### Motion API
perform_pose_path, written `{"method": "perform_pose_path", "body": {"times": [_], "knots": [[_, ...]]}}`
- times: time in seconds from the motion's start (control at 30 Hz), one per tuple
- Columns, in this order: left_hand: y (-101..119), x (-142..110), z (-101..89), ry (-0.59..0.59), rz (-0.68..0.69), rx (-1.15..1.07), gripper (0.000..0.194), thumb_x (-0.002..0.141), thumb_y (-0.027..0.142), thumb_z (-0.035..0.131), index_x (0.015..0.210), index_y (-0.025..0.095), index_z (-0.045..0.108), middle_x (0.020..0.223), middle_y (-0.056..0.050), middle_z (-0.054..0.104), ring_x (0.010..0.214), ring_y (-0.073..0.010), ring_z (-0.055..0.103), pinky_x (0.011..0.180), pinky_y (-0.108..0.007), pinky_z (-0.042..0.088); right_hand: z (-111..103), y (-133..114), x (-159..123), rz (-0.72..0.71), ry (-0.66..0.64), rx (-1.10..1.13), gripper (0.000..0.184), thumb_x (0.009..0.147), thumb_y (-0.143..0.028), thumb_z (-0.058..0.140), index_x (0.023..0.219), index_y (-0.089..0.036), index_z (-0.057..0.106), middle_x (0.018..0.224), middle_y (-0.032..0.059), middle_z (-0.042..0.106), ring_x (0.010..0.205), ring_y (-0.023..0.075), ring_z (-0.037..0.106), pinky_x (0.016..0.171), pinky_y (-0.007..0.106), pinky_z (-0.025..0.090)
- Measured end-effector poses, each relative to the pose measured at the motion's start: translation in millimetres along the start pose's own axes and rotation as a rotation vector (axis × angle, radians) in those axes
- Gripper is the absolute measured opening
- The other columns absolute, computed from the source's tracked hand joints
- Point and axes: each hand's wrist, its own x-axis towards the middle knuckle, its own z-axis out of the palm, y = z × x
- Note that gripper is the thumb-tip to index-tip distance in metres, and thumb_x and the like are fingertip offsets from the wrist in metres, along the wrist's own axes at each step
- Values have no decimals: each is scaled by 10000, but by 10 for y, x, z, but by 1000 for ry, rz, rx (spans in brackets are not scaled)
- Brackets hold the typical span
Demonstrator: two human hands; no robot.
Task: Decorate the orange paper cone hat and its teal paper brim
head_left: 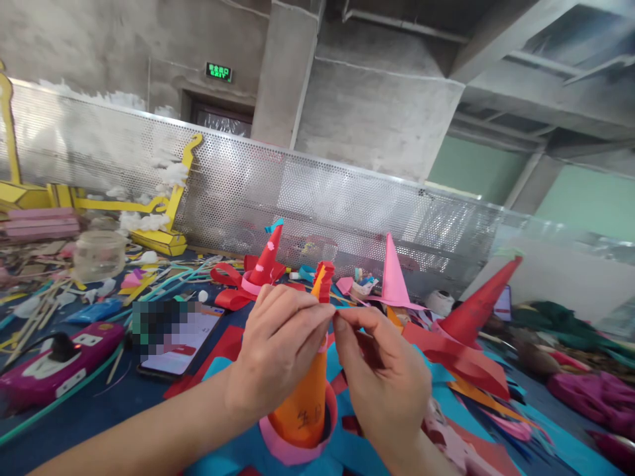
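Observation:
An orange paper cone hat (297,413) stands upright on the table in front of me, with dark handwriting low on its side and a pink paper band (288,453) around its base. At its tip shows a crinkled red paper strip (324,281). My left hand (285,337) is closed in front of the cone's upper part, its fingertips pinched together. Close against them, the thumb and forefinger of my right hand (384,370) pinch as well. Whatever sits between the fingertips is too small to make out.
Behind stand a spotted red cone hat (265,261), a pink cone hat (394,277) and a larger red cone hat (481,304). To the left lie a phone (183,344) and a purple power strip (64,370). Blue paper (357,456) lies under the orange cone.

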Motion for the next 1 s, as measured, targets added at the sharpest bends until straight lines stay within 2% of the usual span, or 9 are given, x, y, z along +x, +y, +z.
{"method": "perform_pose_path", "body": {"times": [0.17,0.4,0.67,0.77,0.9,1.0], "knots": [[-19,20,-19,-33,38,7,143,884,86,629,997,171,654,843,-29,689,736,-137,607,670,-304,474,-23,4,13,23,-20,-17,116,903,-168,576,815,-228,621,615,-70,592,422,67,468,396,197,403],[-4,40,-70,-117,154,121,110,917,100,576,990,163,630,837,-38,697,709,-144,612,659,-312,471,-45,-7,22,24,-28,-53,131,900,-196,575,779,-216,622,655,-43,609,510,87,545,455,202,457],[-45,-104,-40,-79,218,112,238,905,48,574,1137,75,623,918,-106,676,783,-183,595,665,-349,479,-4,-45,-5,48,10,-67,125,902,-184,582,803,-224,646,635,-45,643,480,90,559,489,204,501],[-47,-108,-42,-82,125,52,282,902,47,583,1174,113,622,942,-89,679,801,-172,602,692,-340,496,-20,-53,-8,103,-12,23,123,913,-189,565,855,-232,665,624,-51,647,471,89,572,463,190,503],[-43,-72,-29,-30,-56,-57,253,894,47,600,1105,177,649,919,-45,684,830,-139,633,737,-277,544,-51,-46,-6,167,-51,118,128,913,-203,557,921,-233,682,659,-40,673,516,93,620,479,168,532],[-49,-59,-8,-10,-91,-89,243,874,42,624,1080,168,655,937,-52,683,858,-135,644,764,-259,560,-73,-23,-8,186,-53,143,116,916,-201,563,932,-241,671,612,-61,640,499,76,612,468,131,522]]}}
